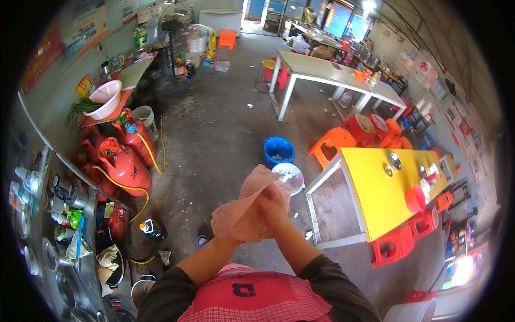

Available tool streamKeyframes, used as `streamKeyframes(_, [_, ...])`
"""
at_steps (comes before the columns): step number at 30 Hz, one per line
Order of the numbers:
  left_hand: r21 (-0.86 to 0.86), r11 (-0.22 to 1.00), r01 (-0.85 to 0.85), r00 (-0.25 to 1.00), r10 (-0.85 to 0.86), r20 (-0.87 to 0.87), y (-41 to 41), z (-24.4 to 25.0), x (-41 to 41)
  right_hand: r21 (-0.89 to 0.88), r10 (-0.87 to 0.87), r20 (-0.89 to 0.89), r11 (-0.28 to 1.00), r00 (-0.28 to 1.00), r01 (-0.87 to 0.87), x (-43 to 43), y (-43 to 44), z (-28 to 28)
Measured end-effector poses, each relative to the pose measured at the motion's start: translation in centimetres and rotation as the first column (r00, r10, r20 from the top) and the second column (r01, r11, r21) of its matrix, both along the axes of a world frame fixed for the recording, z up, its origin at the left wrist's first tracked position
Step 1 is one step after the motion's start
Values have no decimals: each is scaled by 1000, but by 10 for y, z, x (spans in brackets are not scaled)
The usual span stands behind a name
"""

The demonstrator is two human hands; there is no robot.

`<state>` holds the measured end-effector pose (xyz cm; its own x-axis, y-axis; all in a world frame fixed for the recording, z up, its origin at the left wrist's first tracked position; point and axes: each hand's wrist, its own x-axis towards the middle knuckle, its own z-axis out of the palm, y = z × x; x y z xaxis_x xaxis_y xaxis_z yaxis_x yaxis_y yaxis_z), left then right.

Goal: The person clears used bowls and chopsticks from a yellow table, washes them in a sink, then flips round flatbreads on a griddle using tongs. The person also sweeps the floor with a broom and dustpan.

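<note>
A pink towel-like cloth (251,197) is spread between my hands in front of my apron (257,290). My right hand (272,204) has its fingers closed on the cloth's right side. Draped cloth covers my left hand, so only the left wrist and forearm (215,253) show and the fingers are hidden. Just beyond the cloth, on the floor, stand a blue plastic basket (279,145) and a pale lined bin (295,181) that the cloth partly overlaps in view.
Several red gas cylinders (124,167) with yellow hoses stand at left, near a dark bottle (153,229) on the floor. A metal shelf (90,225) holds pans. To the right are a yellow table (378,193), red stools (392,245) and an orange stool (332,145).
</note>
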<state>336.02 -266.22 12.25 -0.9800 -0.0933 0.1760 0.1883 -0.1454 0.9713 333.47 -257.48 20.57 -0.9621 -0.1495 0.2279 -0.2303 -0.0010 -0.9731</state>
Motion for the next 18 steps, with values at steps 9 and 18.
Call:
streamKeyframes(9, [145, 976, -162, 979, 141, 147, -176, -35, -99, -163, 213, 130, 968, 968, -191, -75, -195, -57])
streamKeyframes(18, [131, 968, -213, 957, 179, 229, -274, -45, -179, 495, 714, -78, 634, 696, -595, -193, -258, -62])
